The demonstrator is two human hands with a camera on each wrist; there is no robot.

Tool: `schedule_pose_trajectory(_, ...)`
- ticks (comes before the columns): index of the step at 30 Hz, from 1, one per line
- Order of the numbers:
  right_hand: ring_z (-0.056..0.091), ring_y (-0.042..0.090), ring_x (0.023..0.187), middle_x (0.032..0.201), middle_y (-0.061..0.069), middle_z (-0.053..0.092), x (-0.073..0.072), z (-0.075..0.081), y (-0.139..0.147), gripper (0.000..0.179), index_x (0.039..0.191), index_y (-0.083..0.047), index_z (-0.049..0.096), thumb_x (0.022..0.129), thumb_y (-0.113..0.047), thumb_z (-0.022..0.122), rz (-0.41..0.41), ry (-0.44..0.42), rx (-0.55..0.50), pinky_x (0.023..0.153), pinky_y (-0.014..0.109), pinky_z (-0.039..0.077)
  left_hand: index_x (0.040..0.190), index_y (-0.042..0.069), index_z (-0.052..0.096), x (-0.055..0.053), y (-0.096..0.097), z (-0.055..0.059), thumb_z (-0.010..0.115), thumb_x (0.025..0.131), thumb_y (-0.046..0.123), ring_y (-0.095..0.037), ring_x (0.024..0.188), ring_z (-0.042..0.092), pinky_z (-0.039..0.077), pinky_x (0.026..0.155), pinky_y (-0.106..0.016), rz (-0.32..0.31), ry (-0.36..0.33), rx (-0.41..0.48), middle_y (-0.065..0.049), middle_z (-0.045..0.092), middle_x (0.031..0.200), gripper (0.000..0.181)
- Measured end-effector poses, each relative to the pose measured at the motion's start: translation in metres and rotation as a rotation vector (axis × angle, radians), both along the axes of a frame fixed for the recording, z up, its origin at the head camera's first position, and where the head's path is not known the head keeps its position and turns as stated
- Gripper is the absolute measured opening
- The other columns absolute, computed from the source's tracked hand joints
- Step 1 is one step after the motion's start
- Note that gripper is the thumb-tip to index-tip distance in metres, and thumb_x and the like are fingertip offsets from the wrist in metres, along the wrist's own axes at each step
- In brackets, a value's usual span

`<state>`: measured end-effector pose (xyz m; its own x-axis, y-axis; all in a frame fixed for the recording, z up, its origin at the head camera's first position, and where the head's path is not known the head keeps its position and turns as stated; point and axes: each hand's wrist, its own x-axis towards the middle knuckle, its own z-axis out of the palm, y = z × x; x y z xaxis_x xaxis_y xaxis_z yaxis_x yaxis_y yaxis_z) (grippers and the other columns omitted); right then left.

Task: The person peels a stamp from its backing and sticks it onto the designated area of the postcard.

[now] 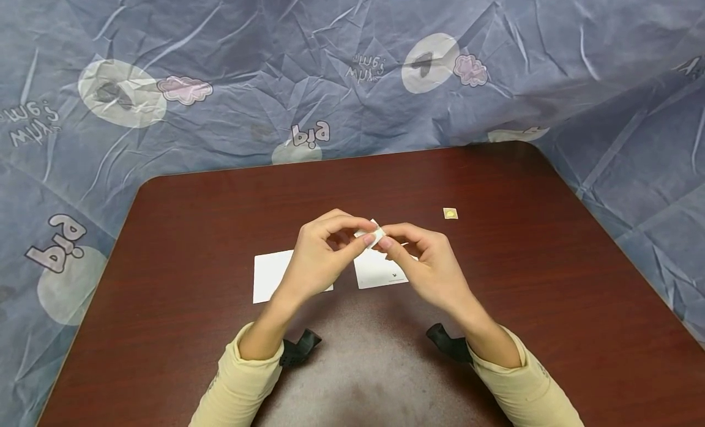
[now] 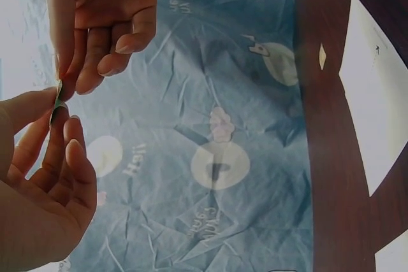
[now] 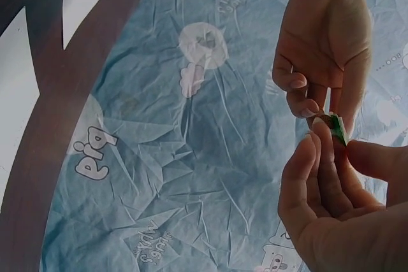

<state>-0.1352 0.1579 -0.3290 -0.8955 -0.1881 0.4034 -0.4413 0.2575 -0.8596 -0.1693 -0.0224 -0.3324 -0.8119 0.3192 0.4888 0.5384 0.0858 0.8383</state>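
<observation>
A small white square packet (image 1: 377, 236) is held up between both hands, above the table. Its other side shows green in the right wrist view, where the packet (image 3: 338, 130) appears nearly edge-on. My left hand (image 1: 322, 249) pinches one side of it between thumb and fingers. On the opposite side, my right hand (image 1: 432, 265) pinches it the same way. Below the hands lie two white sheets: the left sheet (image 1: 268, 275) is partly covered by the left hand, and the right sheet (image 1: 380, 273), with a small dark mark, is partly hidden by both.
Farther back to the right, a small square with a yellow centre (image 1: 450, 213) lies on the dark red-brown table (image 1: 209, 219). A wrinkled blue-grey cloth (image 1: 248, 109) with printed figures hangs behind the table. Black straps or mounts (image 1: 300, 347) sit at the wrists.
</observation>
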Motion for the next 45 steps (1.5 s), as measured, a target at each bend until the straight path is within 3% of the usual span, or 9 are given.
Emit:
schedule_pose_trajectory(5,0.067,0.017,0.083,0.092,0.004,0.070,0.000,-0.002,-0.004,0.011,0.099,0.000,0.070,0.090,0.001,0.063,-0.054,0.033,-0.015,0.067,0.029,0.054,0.096,0.007,0.073,0.000,0.001,0.000,0.073,0.084,0.006,-0.017,0.068,0.055,0.047,0.059,-0.026,0.011,0.010,-0.007,0.004,0.063,0.086,0.012)
schedule_pose_trajectory(11,0.066,0.017,0.076,0.090,0.008,0.069,0.000,-0.006,-0.008,0.010,0.097,0.002,0.069,0.090,0.002,0.062,-0.076,0.050,-0.077,0.062,0.037,0.056,0.097,0.007,0.072,0.001,0.001,0.000,0.073,0.084,0.006,-0.015,0.067,0.053,0.047,0.060,-0.024,0.018,-0.008,-0.003,0.001,0.061,0.082,0.013)
schedule_pose_trajectory(15,0.066,0.017,0.075,0.089,0.008,0.069,0.000,-0.008,-0.009,0.009,0.096,0.003,0.069,0.090,0.003,0.062,-0.090,0.083,-0.083,0.059,0.034,0.056,0.096,0.007,0.073,0.001,0.001,0.001,0.073,0.084,0.005,-0.014,0.065,0.053,0.046,0.058,-0.024,0.017,-0.003,-0.008,0.001,0.061,0.081,0.012)
schedule_pose_trajectory(24,0.063,0.014,0.070,0.081,0.014,0.066,0.000,-0.008,-0.011,0.010,0.096,0.005,0.068,0.090,0.007,0.059,-0.072,0.104,-0.102,0.062,0.032,0.055,0.095,0.008,0.073,0.001,0.001,0.000,0.071,0.085,0.006,-0.012,0.070,0.055,0.048,0.060,-0.026,0.026,-0.005,-0.004,0.005,0.064,0.086,0.010)
schedule_pose_trajectory(31,0.064,0.014,0.067,0.087,0.012,0.068,-0.001,-0.008,-0.010,0.011,0.096,0.005,0.068,0.089,0.008,0.061,-0.076,0.100,-0.112,0.061,0.033,0.055,0.095,0.007,0.073,0.001,0.002,0.000,0.072,0.085,0.006,-0.013,0.070,0.054,0.048,0.061,-0.025,0.024,-0.010,0.005,0.004,0.063,0.085,0.011)
schedule_pose_trajectory(45,0.066,0.015,0.070,0.088,0.013,0.068,-0.003,-0.010,-0.009,0.010,0.096,0.007,0.068,0.088,0.009,0.061,-0.084,0.135,-0.133,0.059,0.033,0.056,0.096,0.006,0.073,0.002,0.006,-0.001,0.071,0.085,0.004,-0.013,0.073,0.058,0.050,0.063,-0.027,0.059,0.050,0.013,0.001,0.066,0.089,0.011)
